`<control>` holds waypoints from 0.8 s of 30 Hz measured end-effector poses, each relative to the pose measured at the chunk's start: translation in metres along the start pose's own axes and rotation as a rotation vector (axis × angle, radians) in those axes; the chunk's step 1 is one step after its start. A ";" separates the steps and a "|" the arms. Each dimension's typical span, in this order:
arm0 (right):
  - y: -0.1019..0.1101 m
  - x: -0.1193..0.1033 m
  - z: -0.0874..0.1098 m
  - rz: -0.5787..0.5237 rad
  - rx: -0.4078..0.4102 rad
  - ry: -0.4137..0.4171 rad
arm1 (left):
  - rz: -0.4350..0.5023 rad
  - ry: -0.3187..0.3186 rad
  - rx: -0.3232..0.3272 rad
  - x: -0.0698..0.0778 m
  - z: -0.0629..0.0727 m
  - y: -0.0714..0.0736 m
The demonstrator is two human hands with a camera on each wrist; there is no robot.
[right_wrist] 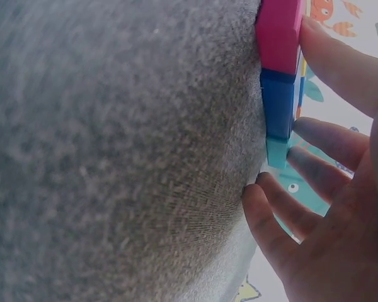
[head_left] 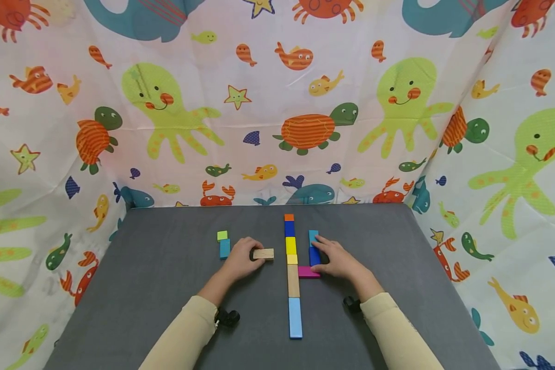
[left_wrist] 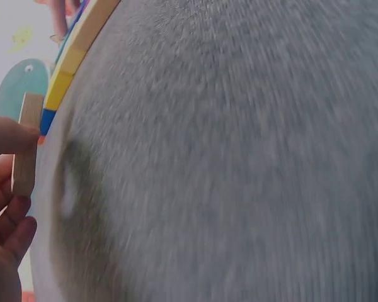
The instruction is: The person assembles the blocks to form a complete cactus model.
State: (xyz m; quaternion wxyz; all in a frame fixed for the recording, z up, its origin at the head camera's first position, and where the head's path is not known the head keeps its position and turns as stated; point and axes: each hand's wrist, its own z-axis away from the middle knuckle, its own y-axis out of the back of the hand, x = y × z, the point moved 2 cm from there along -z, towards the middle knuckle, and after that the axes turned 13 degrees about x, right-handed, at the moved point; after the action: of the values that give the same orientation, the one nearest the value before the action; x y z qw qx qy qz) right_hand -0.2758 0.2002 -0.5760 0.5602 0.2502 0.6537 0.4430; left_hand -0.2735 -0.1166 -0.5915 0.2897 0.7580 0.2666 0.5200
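My left hand (head_left: 243, 259) pinches a plain wooden block (head_left: 263, 254) between thumb and fingers, left of the column of blocks; the left wrist view shows this wooden block (left_wrist: 28, 145) too. My right hand (head_left: 339, 259) reaches in from the right with spread, fairly straight fingers. Its thumb touches the magenta block (head_left: 309, 272), seen also as a magenta block (right_wrist: 280, 38) in the right wrist view. Other fingertips lie against the dark blue block (head_left: 314, 256) and near the teal block (head_left: 313, 236), which stand in line above the magenta one.
The column runs from an orange block (head_left: 289, 217) through dark blue, yellow and wooden ones to a light blue block (head_left: 295, 318). A green block (head_left: 222, 235) and a teal block (head_left: 224, 249) lie left, on the grey table (head_left: 166, 288). A patterned curtain (head_left: 259, 144) hangs behind.
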 end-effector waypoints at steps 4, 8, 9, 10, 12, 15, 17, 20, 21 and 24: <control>0.001 -0.001 0.001 -0.007 0.004 -0.005 | -0.022 0.025 -0.003 0.006 -0.003 -0.010; 0.001 -0.001 0.000 -0.008 0.000 -0.004 | -0.042 0.039 -0.007 0.009 -0.005 -0.017; 0.001 -0.001 0.000 -0.008 -0.002 -0.004 | -0.045 0.044 -0.009 0.009 -0.006 -0.019; 0.001 -0.001 0.000 -0.006 -0.005 -0.006 | -0.047 0.049 -0.012 0.009 -0.006 -0.020; 0.001 -0.001 0.000 -0.003 -0.006 -0.008 | -0.041 0.059 -0.018 0.009 -0.007 -0.024; 0.001 -0.002 0.000 -0.009 0.000 -0.005 | -0.039 0.064 -0.025 0.010 -0.009 -0.029; 0.001 -0.002 0.001 -0.014 0.005 -0.002 | -0.043 0.062 -0.032 0.010 -0.011 -0.032; 0.001 -0.001 0.001 -0.016 0.011 -0.004 | -0.055 0.060 -0.039 0.012 -0.012 -0.035; 0.000 0.000 0.001 -0.012 0.012 -0.006 | -0.055 0.060 -0.041 0.013 -0.012 -0.036; -0.001 0.000 0.001 -0.003 0.012 -0.011 | -0.057 0.050 -0.043 0.014 -0.012 -0.038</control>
State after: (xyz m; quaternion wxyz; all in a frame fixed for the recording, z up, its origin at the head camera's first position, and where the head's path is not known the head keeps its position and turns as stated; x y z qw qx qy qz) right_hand -0.2749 0.2000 -0.5769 0.5628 0.2550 0.6539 0.4367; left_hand -0.2840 -0.0789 -0.6060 0.3140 0.7303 0.2842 0.5360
